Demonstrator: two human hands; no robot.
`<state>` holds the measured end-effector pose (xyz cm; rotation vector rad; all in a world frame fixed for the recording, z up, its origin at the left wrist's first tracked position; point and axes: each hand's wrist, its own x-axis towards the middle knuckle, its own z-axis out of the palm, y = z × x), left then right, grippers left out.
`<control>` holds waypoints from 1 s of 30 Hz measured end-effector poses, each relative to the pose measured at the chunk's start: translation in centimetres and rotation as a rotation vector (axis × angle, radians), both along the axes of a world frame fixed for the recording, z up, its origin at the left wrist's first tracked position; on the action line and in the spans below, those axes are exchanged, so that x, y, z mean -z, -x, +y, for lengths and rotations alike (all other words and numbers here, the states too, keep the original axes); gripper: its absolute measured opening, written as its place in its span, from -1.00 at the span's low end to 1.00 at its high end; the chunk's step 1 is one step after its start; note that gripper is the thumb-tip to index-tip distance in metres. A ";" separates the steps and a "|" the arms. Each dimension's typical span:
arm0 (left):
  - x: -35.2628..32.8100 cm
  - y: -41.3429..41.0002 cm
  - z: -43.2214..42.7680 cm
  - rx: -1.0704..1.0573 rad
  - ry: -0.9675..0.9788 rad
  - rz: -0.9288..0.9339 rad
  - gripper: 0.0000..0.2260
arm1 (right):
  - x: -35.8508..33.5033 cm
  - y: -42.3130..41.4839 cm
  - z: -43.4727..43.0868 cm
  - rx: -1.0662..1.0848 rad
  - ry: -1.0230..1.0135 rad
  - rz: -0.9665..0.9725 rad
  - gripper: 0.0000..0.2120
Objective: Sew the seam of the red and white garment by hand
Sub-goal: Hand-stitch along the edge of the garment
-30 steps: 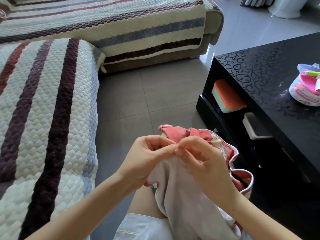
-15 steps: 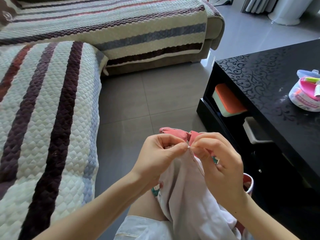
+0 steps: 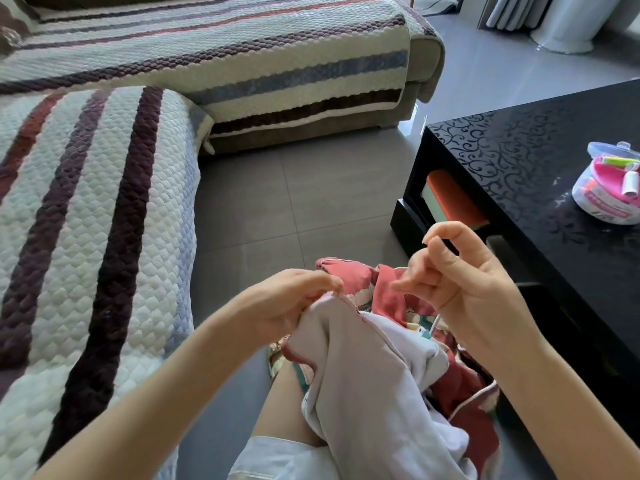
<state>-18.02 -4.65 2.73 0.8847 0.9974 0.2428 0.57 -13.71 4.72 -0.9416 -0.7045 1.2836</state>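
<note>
The red and white garment [image 3: 363,375] lies over my lap, white inner side up, with red patterned cloth bunched behind it. My left hand [image 3: 291,303] pinches the cloth at the red-edged seam [image 3: 349,303]. Up and to the right of the seam, clear of the cloth, my right hand [image 3: 464,285] has its thumb and forefinger pressed together in a pinch. The needle and thread are too thin to make out there.
A glossy black coffee table [image 3: 519,161] stands at the right, with a clear sewing-kit tub [image 3: 609,199] on top and an orange-lidded box [image 3: 453,202] on its lower shelf. A striped quilted sofa [image 3: 86,220] fills the left and back. Grey floor tiles [image 3: 294,202] lie between.
My right hand has lifted up and to the right, away from the seam where it met the left hand. The left hand keeps its pinch on the cloth.
</note>
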 end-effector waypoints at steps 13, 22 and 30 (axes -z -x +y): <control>-5.3 -0.4 4.0 0.209 -0.223 -0.036 -0.94 | 2.2 -1.7 3.0 0.035 0.119 -0.424 -0.79; -8.4 -1.6 4.2 0.364 -0.497 -0.056 -0.76 | 2.1 1.9 4.3 -0.112 -0.058 -0.629 -0.91; -8.7 -2.0 4.6 0.353 -0.564 -0.058 -0.79 | 0.8 3.0 3.8 -0.196 -0.211 -0.384 -0.89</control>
